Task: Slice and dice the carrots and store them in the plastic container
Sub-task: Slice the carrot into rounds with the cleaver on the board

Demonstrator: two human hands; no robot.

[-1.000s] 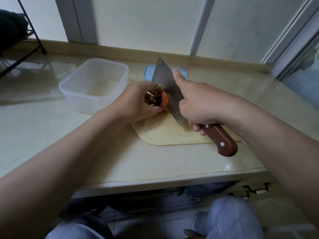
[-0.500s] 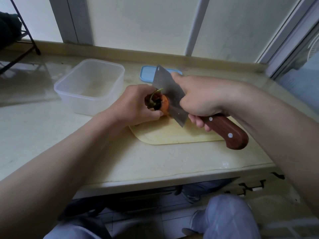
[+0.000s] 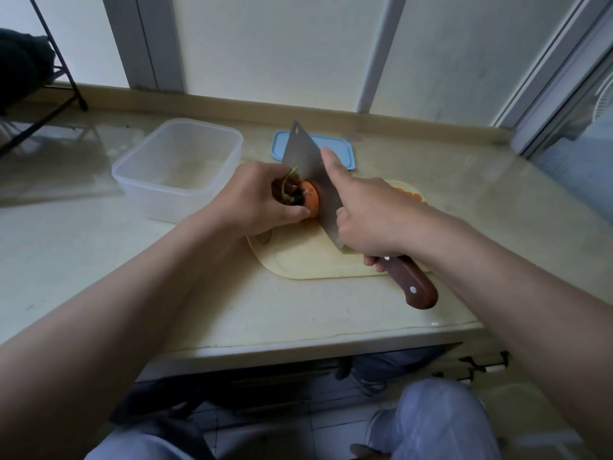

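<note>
Here, a person works at a pale counter (image 3: 232,310), seen from over their own arms. The left hand (image 3: 262,200) is curled around the stem end of a carrot (image 3: 310,200), pinning it down at the far left of a cream cutting board (image 3: 298,260). Only a short orange stub shows, with green sprouts poking from its top. The right hand (image 3: 371,220) grips a broad cleaver (image 3: 308,154) where the blade meets its wooden handle (image 3: 414,287), forefinger stretched along the steel. The blade stands against the carrot's cut face, just beside the left thumb.

A few carrot slices (image 3: 409,193) lie at the far right edge of the board, mostly hidden behind the right hand. The plastic container (image 3: 132,174) sits open to the left of the board with no carrot visible inside. Its blue lid (image 3: 338,147) lies flat behind the board, partly covered by the blade.

The step in hand looks like slicing the last of this carrot. With so little left to hold, the left fingertips and thumb should tuck back, knuckles facing the blade. Short, straight downward cuts would suit better than a swing, and a steady blade would keep the stub from rolling. The sprouted top is probably best set aside rather than sliced thinner. Dicing and filling the container appear not yet begun.
</note>
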